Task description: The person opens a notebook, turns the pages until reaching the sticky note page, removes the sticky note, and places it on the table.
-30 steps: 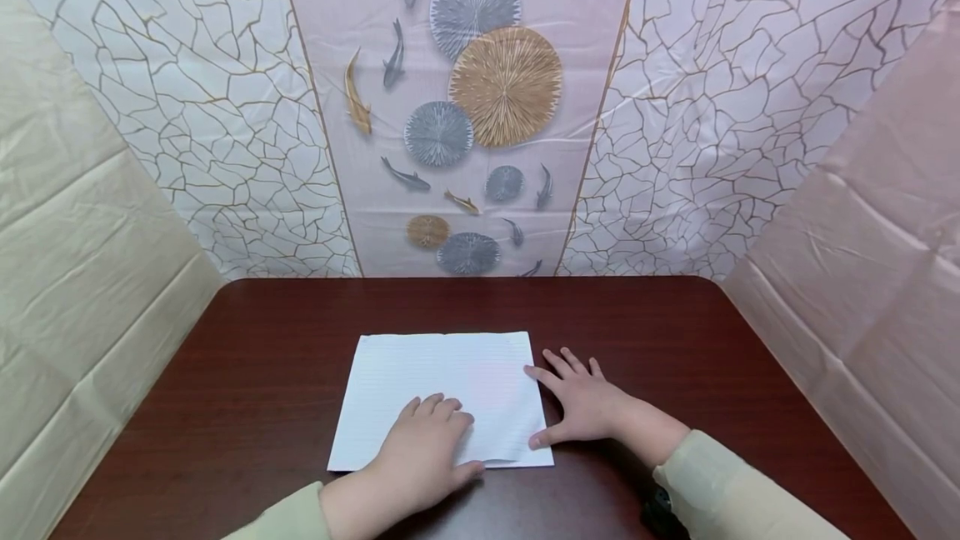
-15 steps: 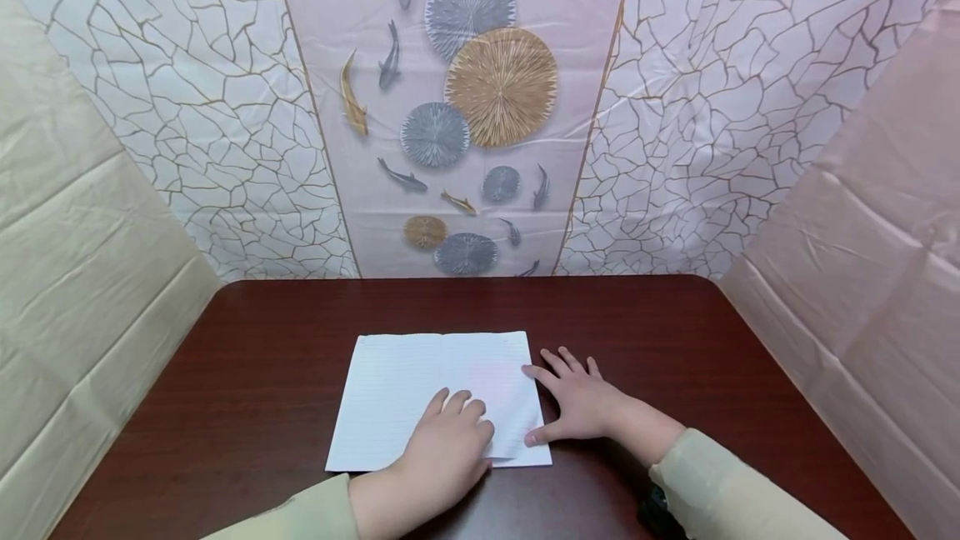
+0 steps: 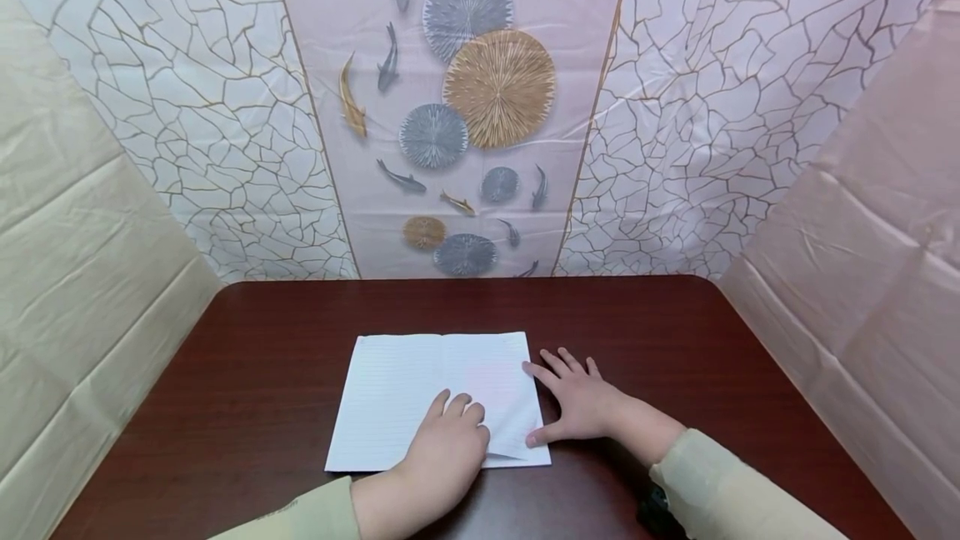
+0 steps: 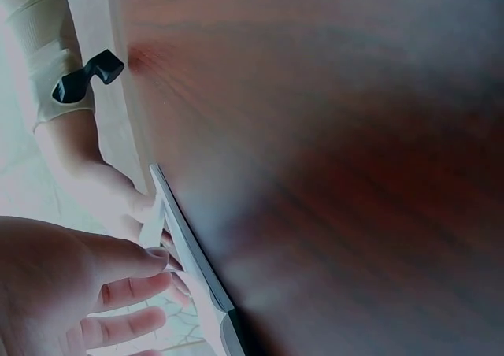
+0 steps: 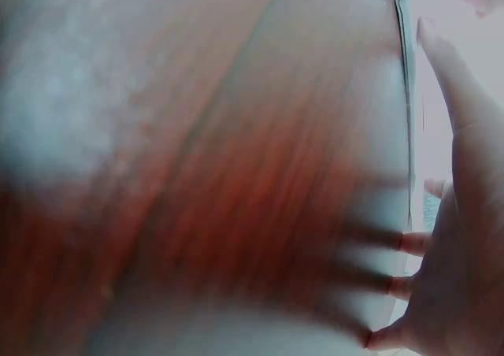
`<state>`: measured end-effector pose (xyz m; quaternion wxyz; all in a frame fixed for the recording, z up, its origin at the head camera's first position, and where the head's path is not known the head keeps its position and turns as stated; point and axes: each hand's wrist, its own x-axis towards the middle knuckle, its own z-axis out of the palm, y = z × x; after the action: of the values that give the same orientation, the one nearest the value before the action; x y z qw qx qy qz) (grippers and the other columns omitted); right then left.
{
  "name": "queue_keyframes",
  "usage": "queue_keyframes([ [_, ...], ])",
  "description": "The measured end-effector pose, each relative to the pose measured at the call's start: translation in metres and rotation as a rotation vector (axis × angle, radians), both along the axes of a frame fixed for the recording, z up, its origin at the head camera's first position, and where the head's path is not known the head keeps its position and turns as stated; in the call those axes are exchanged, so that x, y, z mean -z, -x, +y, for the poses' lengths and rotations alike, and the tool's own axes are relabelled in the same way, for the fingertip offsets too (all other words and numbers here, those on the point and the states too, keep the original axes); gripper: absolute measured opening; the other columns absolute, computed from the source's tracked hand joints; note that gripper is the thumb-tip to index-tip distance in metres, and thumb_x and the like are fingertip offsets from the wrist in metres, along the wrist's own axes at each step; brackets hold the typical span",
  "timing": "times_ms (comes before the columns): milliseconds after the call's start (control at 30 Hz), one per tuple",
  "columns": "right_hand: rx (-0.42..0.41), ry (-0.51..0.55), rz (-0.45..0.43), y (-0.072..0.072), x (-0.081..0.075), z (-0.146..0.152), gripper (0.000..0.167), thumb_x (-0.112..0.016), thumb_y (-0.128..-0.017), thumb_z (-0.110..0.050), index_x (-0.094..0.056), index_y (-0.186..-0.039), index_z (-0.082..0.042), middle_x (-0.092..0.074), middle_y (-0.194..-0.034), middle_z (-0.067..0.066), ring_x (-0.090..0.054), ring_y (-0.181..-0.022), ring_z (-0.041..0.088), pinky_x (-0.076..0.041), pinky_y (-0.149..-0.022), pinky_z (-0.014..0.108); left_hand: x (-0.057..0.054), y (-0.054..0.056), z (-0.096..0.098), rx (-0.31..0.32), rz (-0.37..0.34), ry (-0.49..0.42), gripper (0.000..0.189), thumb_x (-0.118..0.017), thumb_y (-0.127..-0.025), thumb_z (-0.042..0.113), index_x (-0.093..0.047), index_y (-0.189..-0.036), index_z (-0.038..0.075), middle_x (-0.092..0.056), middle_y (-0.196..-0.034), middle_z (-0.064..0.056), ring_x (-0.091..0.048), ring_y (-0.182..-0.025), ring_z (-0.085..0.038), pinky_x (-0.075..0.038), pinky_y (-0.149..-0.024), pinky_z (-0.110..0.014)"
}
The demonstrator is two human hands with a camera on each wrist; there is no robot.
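An open notebook (image 3: 397, 398) with lined white pages lies on the dark red-brown table. My left hand (image 3: 442, 448) is over the lower part of its right-hand page, fingers bent. In the left wrist view, the thumb and index finger of that hand (image 4: 118, 269) pinch the page, whose lower edge bows up off the sheets below. My right hand (image 3: 581, 402) lies at the notebook's right side with fingers spread. Its thumb and index fingertip rest on the page's right margin, while the other fingers reach onto the table, as the right wrist view (image 5: 465, 246) also shows.
The table (image 3: 247, 390) extends around the notebook on all sides. A patterned cloth wall (image 3: 487, 190) rises behind its far edge, and plain cloth panels stand at left and right. A black device (image 3: 656, 511) sits under the right sleeve's cuff.
My left hand has moved right across the page, and its fingers have bent in. The page's lower edge has risen more. The right hand stays in place.
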<state>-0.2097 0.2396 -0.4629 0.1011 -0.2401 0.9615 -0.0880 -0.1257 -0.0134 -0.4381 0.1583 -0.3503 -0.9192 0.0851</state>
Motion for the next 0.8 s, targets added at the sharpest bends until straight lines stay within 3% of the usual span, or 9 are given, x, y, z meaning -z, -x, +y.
queue_keyframes([
  [367, -0.017, -0.002, -0.087, 0.002, -0.011, 0.008, 0.131, -0.066, -0.060, -0.088, -0.021, -0.159, -0.016, -0.022, -0.163, 0.012, -0.014, -0.149, 0.040, -0.016, -0.111, 0.070, 0.002, -0.001, -0.002, -0.023, 0.032, -0.020, 0.004, -0.072, -0.082, 0.018, -0.072, -0.079, 0.016, -0.062, -0.093, 0.001, -0.057, -0.105, -0.021, -0.045, -0.099, -0.046],
  [800, -0.041, -0.044, -0.054, 0.003, -0.005, 0.008, 0.127, -0.065, -0.057, -0.090, -0.028, -0.158, -0.022, -0.018, -0.164, 0.012, -0.011, -0.150, 0.039, -0.016, -0.111, 0.070, -0.003, -0.001, -0.011, -0.037, 0.028, -0.161, 0.008, -0.074, -0.080, 0.020, -0.069, -0.079, 0.014, -0.062, -0.092, 0.001, -0.059, -0.102, -0.023, -0.046, -0.098, -0.048],
])
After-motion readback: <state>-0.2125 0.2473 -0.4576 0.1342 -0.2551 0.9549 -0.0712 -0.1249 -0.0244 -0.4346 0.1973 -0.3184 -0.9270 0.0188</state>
